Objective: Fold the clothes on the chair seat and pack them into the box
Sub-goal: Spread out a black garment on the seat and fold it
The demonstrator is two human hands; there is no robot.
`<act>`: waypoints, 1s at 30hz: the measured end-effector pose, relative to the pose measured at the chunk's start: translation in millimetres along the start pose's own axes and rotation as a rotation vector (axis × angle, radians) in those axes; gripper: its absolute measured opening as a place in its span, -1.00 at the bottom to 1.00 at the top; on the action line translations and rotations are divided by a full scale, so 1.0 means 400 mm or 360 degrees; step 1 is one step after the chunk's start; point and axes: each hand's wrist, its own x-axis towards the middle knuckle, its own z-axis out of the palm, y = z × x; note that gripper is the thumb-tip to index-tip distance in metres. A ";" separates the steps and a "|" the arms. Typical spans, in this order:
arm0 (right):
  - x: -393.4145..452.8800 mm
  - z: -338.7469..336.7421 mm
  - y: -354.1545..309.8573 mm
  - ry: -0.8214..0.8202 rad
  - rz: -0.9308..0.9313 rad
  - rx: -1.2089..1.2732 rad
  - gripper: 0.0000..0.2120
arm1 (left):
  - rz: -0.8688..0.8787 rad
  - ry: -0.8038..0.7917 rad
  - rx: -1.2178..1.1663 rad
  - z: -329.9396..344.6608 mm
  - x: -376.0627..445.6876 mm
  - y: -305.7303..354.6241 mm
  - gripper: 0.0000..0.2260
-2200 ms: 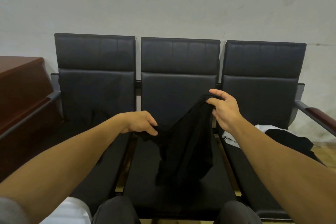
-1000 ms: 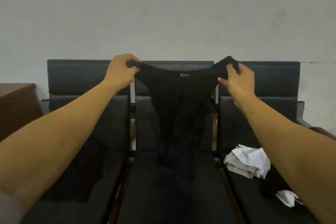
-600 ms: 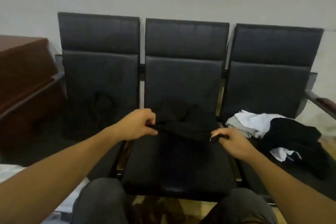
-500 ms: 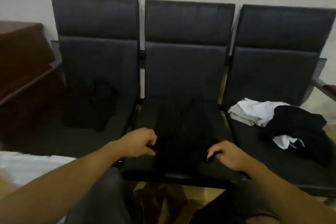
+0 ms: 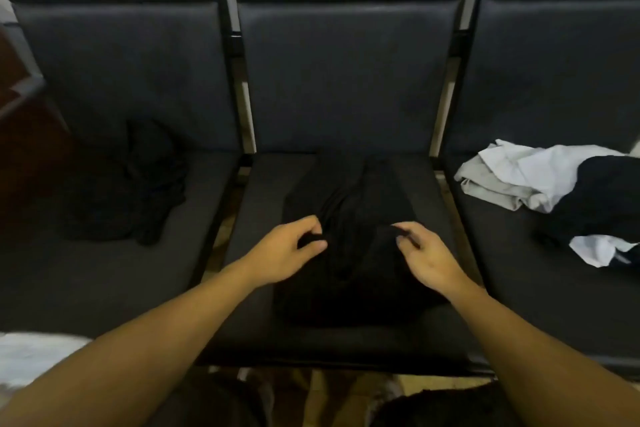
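The black garment now lies flat on the middle seat — no longer held up — with the left hand and right hand each pinching a fold.

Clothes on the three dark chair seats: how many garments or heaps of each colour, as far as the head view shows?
Black: 3 - black garment spread on the middle seat, crumpled black garment on the left seat, black garment on the right seat.
White or light grey: 1 heap on the right seat; pieces inside cannot be separated.
Total: 4.
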 end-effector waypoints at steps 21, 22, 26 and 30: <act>-0.003 -0.019 0.056 -0.0340 0.0318 -0.1484 -0.29 | -0.0631 -0.0649 0.1301 -0.050 -0.058 -0.134 0.00; -0.006 -0.027 0.055 -0.0355 0.0345 -0.1467 -0.35 | -0.0596 -0.0675 0.1268 -0.051 -0.064 -0.135 -0.08; 0.053 -0.031 0.054 0.0110 -0.0122 -0.1275 -0.74 | -0.0257 -0.0339 0.1167 -0.051 -0.019 -0.159 -0.56; 0.192 0.026 0.051 0.0026 -0.0476 -0.1134 -0.71 | -0.0168 0.0028 0.0984 -0.032 0.131 -0.209 -0.68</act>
